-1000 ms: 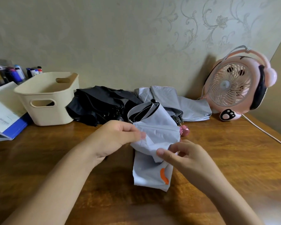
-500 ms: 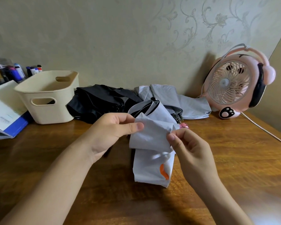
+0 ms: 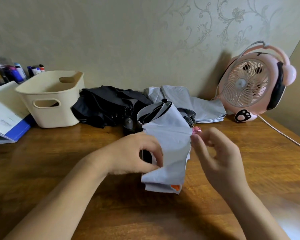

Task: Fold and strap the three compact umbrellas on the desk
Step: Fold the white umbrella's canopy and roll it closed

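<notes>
Our left hand (image 3: 137, 153) curls round the left side of the pale grey umbrella (image 3: 170, 141), clamping the gathered canopy so the pleats already laid cannot spring loose. Our right hand (image 3: 215, 153) pinches the cloth's right edge between thumb and forefinger, drawing a panel taut across the bundle. We judge this to be the smoothing and wrapping step, with the strap not yet closed. The umbrella sits between both hands. Its end with the orange mark hangs toward the desk (image 3: 59, 170) below them, and its dark-lined mouth points away from us. Just beyond the right hand's pinch sits a small pink knob (image 3: 197, 130); we cannot tell what it belongs to. Farther beyond the left hand lies the black umbrella (image 3: 107, 104), loose and unstrapped. Beyond the right hand lies the second grey umbrella (image 3: 203, 108), spread flat. Both seem left until later. Past those, a cream basket (image 3: 47, 101) stands leftward and a pink fan (image 3: 249, 84) rightward.
</notes>
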